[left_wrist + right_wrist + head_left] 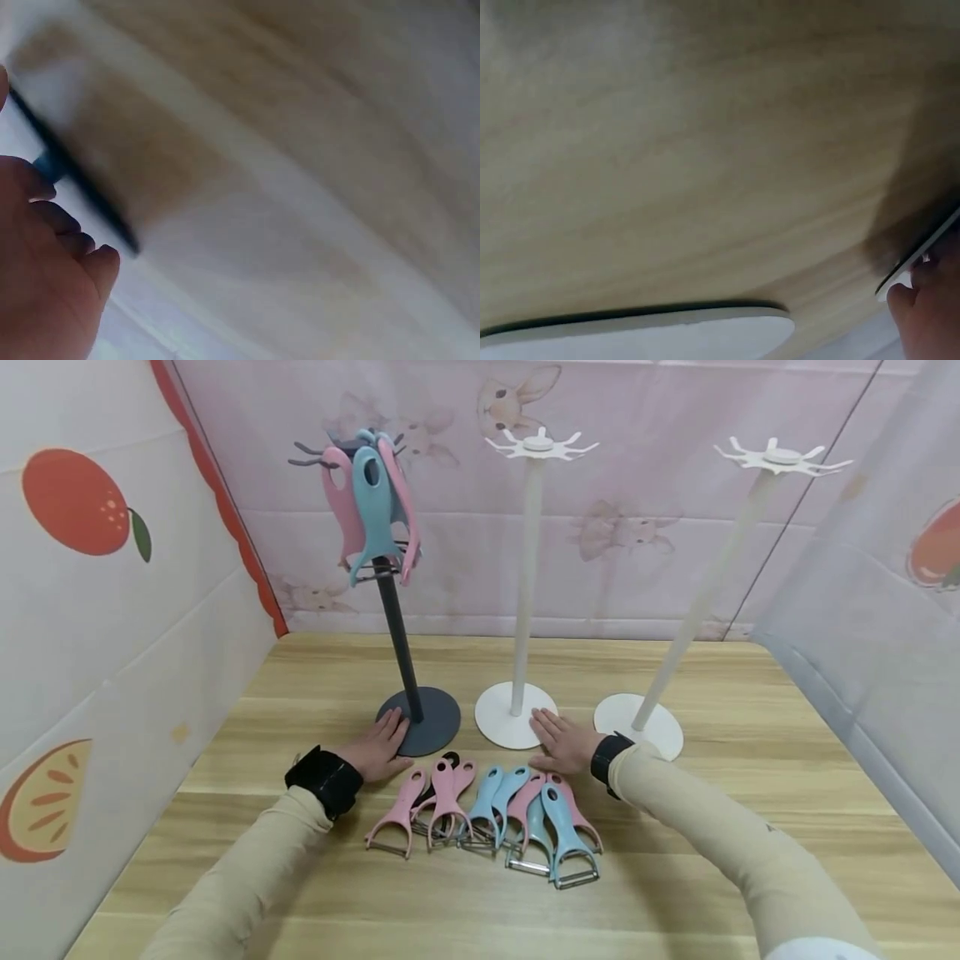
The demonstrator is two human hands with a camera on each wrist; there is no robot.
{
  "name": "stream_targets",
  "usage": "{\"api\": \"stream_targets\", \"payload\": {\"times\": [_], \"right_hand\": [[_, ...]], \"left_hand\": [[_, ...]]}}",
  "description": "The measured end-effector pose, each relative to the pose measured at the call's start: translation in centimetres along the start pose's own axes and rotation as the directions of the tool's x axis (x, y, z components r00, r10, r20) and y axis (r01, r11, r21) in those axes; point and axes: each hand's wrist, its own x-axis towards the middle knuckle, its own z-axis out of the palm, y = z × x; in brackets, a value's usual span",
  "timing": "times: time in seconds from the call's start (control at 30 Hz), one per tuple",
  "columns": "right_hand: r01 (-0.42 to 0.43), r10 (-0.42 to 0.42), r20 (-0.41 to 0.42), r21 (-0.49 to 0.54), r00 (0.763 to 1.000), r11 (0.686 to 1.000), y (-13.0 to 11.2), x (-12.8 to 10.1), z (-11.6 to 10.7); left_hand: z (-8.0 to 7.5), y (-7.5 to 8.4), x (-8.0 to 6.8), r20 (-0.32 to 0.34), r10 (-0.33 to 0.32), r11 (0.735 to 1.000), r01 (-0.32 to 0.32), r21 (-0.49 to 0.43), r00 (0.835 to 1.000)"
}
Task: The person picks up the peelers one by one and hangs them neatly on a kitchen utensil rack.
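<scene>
My left hand (pixel 372 750) lies flat, its straight fingertips on the edge of the dark grey round base (pixel 438 718) of the left stand. My right hand (pixel 566 745) rests with extended fingers on the rim of the middle stand's white base (pixel 495 718). Just in front of both hands, a row of Y-shaped peelers lies on the table: pink ones (pixel 444 789), light blue ones (pixel 558 814) and a partly covered black one (pixel 451 758). In the left wrist view the left hand (pixel 45 277) touches the dark base; in the right wrist view the right hand (pixel 934 300) is at a white base.
Pink and blue peelers (pixel 371 497) hang from the dark stand's hooks. The middle white stand (pixel 528 560) and right white stand (pixel 697 602) have bare hooks. Printed fabric walls (pixel 645 577) enclose the wooden table (pixel 300 893) at the back and sides.
</scene>
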Motion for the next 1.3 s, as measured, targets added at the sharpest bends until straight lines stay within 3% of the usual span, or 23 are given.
{"api": "stream_targets", "payload": {"times": [0.1,0.23,0.4,0.57,0.67,0.77,0.93,1.13,1.3], "right_hand": [[-0.027,0.027,0.015,-0.001,1.000,1.000,0.1,0.1,0.2],[-0.039,0.039,0.014,0.001,0.999,0.999,0.1,0.0,0.1],[-0.050,0.050,0.015,0.003,0.999,0.999,0.2,0.0,0.0],[-0.054,0.053,0.038,0.035,0.998,0.998,0.2,0.1,0.0],[-0.056,0.053,0.064,0.045,0.997,0.997,0.0,0.1,-0.1],[-0.062,0.058,0.071,0.053,0.996,0.997,-0.2,0.1,-0.1],[-0.071,0.068,0.064,0.038,0.996,0.997,-0.2,0.2,0.3],[-0.057,0.056,0.051,0.015,0.997,0.998,0.0,0.3,0.6],[-0.050,0.050,0.051,0.003,0.997,0.999,0.0,0.3,0.5]], "left_hand": [[-1.3,1.0,-0.7,-0.070,0.008,1.000,-0.008,-0.004,0.997],[-2.7,3.6,-2.6,-0.171,-0.044,0.998,0.036,-0.048,0.984],[-2.2,6.6,-5.2,-0.168,-0.097,0.990,0.077,-0.120,0.981],[-1.3,8.2,-6.8,-0.172,-0.081,0.990,0.059,-0.127,0.982],[-1.0,8.7,-7.1,-0.164,-0.076,0.991,0.056,-0.122,0.983],[-0.7,9.1,-7.0,-0.144,-0.111,0.985,0.090,-0.145,0.983],[-0.3,9.6,-6.4,-0.128,-0.204,0.963,0.175,-0.207,0.971],[0.0,9.9,-5.9,-0.142,-0.239,0.952,0.202,-0.232,0.961],[-0.2,10.1,-6.3,-0.153,-0.284,0.930,0.233,-0.286,0.946]]}}
